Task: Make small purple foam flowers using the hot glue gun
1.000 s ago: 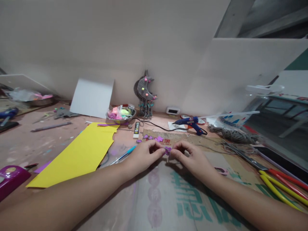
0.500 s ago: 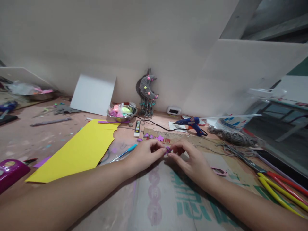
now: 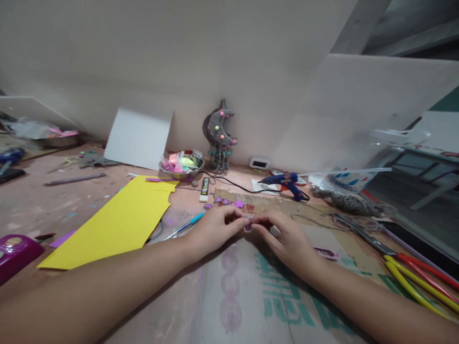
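Note:
My left hand [image 3: 215,230] and my right hand [image 3: 285,237] meet fingertip to fingertip over a cardboard sheet [image 3: 258,286]. Both pinch a tiny purple paper piece [image 3: 248,222] that barely shows between the fingers. Several small purple cut-outs [image 3: 229,203] lie just beyond the hands on the cardboard's far edge. A light blue pen [image 3: 184,225] lies beside my left wrist.
A yellow paper sheet [image 3: 118,222] lies at the left. A metal bowl of coloured bits [image 3: 181,167], a moon ornament [image 3: 218,134] and a blue glue gun [image 3: 285,184] stand near the wall. Twine [image 3: 349,203], scissors and yellow and red sticks [image 3: 416,279] lie right. A purple object [image 3: 14,253] sits far left.
My hands stay together on the purple piece; the fingers have closed in tighter so less of it shows. The view has shifted slightly.

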